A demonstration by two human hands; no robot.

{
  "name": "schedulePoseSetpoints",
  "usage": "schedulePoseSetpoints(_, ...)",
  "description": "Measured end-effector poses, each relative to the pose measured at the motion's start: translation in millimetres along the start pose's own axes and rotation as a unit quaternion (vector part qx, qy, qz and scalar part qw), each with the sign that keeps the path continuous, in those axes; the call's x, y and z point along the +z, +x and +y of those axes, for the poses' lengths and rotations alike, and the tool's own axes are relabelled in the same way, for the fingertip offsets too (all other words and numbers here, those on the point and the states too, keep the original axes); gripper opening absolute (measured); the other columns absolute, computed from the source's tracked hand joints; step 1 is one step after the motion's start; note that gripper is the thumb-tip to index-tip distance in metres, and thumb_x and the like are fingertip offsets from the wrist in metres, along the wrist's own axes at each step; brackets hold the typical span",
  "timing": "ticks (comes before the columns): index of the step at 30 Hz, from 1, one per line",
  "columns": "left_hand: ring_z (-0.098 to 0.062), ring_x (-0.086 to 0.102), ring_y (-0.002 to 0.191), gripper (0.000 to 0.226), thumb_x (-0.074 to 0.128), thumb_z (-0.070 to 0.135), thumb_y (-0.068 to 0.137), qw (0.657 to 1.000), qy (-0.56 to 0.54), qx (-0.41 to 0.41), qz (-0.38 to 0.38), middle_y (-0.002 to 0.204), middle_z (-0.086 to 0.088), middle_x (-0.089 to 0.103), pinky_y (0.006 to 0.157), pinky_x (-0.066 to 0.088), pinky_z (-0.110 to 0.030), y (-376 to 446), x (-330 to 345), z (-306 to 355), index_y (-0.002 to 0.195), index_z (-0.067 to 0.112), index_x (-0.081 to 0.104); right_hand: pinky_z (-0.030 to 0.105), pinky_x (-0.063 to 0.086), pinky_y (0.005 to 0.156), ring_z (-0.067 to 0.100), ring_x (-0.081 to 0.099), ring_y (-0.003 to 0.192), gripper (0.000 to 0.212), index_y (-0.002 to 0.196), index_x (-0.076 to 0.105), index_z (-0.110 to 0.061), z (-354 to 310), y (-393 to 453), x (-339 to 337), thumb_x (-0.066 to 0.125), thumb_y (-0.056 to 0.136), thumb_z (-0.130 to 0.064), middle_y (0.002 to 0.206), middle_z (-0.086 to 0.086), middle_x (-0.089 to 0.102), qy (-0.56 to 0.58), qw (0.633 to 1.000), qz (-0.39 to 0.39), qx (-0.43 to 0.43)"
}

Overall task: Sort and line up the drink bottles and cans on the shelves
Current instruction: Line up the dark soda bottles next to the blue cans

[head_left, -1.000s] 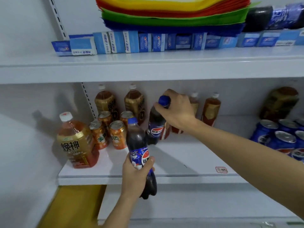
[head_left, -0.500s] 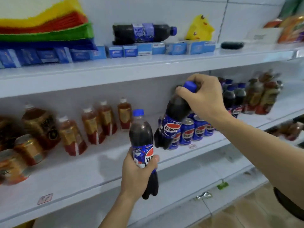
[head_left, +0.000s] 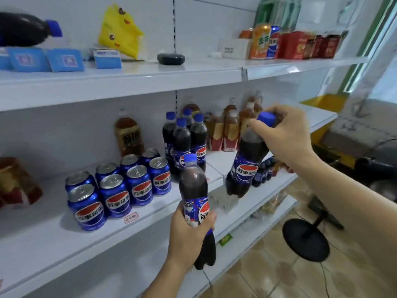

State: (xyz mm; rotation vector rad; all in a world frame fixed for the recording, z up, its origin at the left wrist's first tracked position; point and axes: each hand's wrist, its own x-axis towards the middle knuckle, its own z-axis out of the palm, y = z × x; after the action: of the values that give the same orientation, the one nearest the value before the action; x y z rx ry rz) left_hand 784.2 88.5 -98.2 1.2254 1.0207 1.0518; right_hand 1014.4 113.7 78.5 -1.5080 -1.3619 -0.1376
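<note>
My left hand grips a dark cola bottle with a blue cap around its label, held upright in front of the middle shelf. My right hand holds a second cola bottle by its blue cap and neck, tilted, in the air off the shelf's front edge. On the shelf stand several blue cola cans and, behind them, a cluster of cola bottles. Tea bottles stand further right.
A large tea bottle stands behind the cans, another at far left. The upper shelf carries blue boxes, a lying cola bottle, a yellow bag and cans. A black fan base sits on the tiled floor.
The view has swung right along the shelf. Both hands carried their cola bottles from the tea and orange cans to in front of the blue cans and cola bottles.
</note>
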Motion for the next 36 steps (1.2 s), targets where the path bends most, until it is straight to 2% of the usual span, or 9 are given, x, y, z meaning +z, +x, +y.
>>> schedulePoseSetpoints(6, -0.018, 0.074, 0.086, 0.043, 0.085, 0.022, 0.081, 1.000, 0.015, 0.007, -0.022, 0.091, 0.000, 0.074, 0.076, 0.060, -0.028, 78, 64, -17, 0.117, 0.022, 0.062, 0.045, 0.058, 0.066, 0.025, 0.066, 0.067, 0.033, 0.075, 0.068, -0.019, 87, 50, 24, 0.072, 0.076, -0.052, 0.068, 0.000, 0.068, 0.031, 0.999, 0.001, 0.026)
schedulePoseSetpoints(10, -0.018, 0.074, 0.089, 0.044, 0.087, 0.024, 0.081, 1.000, -0.003, 0.004, -0.011, 0.094, 0.000, 0.075, 0.084, 0.061, -0.036, 126, 102, -20, 0.118, 0.020, 0.064, 0.035, 0.055, 0.064, 0.019, 0.065, 0.067, 0.025, 0.077, 0.069, -0.018, 124, 83, 44, 0.079, 0.081, -0.040, 0.072, -0.001, 0.071, 0.044, 0.998, -0.028, 0.034)
schedulePoseSetpoints(14, -0.015, 0.074, 0.091, 0.051, 0.089, 0.027, 0.076, 1.000, 0.008, 0.009, 0.011, 0.096, 0.003, 0.075, 0.080, 0.059, -0.028, 160, 124, -24, 0.120, 0.020, 0.063, 0.029, 0.048, 0.059, 0.008, 0.055, 0.059, 0.020, 0.074, 0.069, -0.020, 154, 125, 73, 0.082, 0.081, -0.034, 0.067, -0.006, 0.065, 0.066, 0.995, -0.070, 0.024)
schedulePoseSetpoints(21, -0.011, 0.072, 0.095, 0.049, 0.087, 0.014, 0.080, 0.994, 0.037, 0.033, 0.098, 0.100, 0.011, 0.074, 0.081, 0.058, -0.024, 198, 158, -34, 0.119, 0.027, 0.060, 0.011, 0.044, 0.063, -0.004, 0.061, 0.069, 0.020, 0.081, 0.071, -0.022, 177, 174, 142, 0.083, 0.082, -0.038, 0.076, -0.011, 0.069, 0.134, 0.972, -0.186, -0.055)
schedulePoseSetpoints(25, -0.018, 0.072, 0.093, 0.048, 0.087, 0.019, 0.080, 0.989, 0.051, 0.025, 0.137, 0.098, 0.001, 0.074, 0.083, 0.060, -0.031, 212, 183, -40, 0.119, 0.025, 0.061, 0.004, 0.036, 0.056, -0.007, 0.056, 0.066, 0.025, 0.074, 0.060, -0.041, 181, 190, 175, 0.083, 0.080, -0.047, 0.072, -0.022, 0.060, 0.129, 0.944, -0.292, -0.087)
schedulePoseSetpoints(27, -0.018, 0.072, 0.091, 0.047, 0.085, 0.020, 0.077, 0.985, 0.071, 0.022, 0.153, 0.096, 0.001, 0.073, 0.083, 0.061, -0.034, 217, 193, -43, 0.116, 0.026, 0.061, 0.007, 0.036, 0.059, 0.001, 0.060, 0.074, 0.022, 0.086, 0.068, -0.037, 186, 198, 186, 0.082, 0.079, -0.053, 0.080, -0.018, 0.065, 0.141, 0.929, -0.333, -0.085)
schedulePoseSetpoints(30, -0.017, 0.072, 0.089, 0.045, 0.084, 0.011, 0.078, 0.980, 0.072, 0.024, 0.185, 0.096, 0.004, 0.073, 0.080, 0.060, -0.031, 219, 204, -49, 0.115, 0.024, 0.061, 0.020, 0.047, 0.070, 0.009, 0.066, 0.086, 0.045, 0.106, 0.073, -0.023, 193, 201, 197, 0.081, 0.078, -0.057, 0.097, -0.007, 0.072, 0.165, 0.914, -0.360, -0.088)
schedulePoseSetpoints(33, -0.017, 0.072, 0.090, 0.044, 0.084, 0.003, 0.080, 0.970, 0.056, 0.021, 0.234, 0.096, 0.001, 0.074, 0.079, 0.058, -0.028, 218, 216, -56, 0.116, 0.020, 0.062, 0.025, 0.055, 0.085, 0.001, 0.068, 0.092, 0.042, 0.110, 0.069, -0.022, 202, 191, 199, 0.085, 0.078, -0.044, 0.101, -0.012, 0.074, 0.224, 0.863, -0.437, -0.119)
schedulePoseSetpoints(36, -0.020, 0.072, 0.088, 0.044, 0.085, 0.008, 0.079, 0.961, 0.049, 0.023, 0.271, 0.095, -0.004, 0.074, 0.077, 0.058, -0.029, 218, 221, -61, 0.116, 0.016, 0.063, 0.037, 0.054, 0.091, 0.007, 0.065, 0.100, 0.054, 0.118, 0.058, -0.026, 212, 181, 203, 0.085, 0.072, -0.033, 0.109, -0.011, 0.069, 0.230, 0.833, -0.483, -0.138)
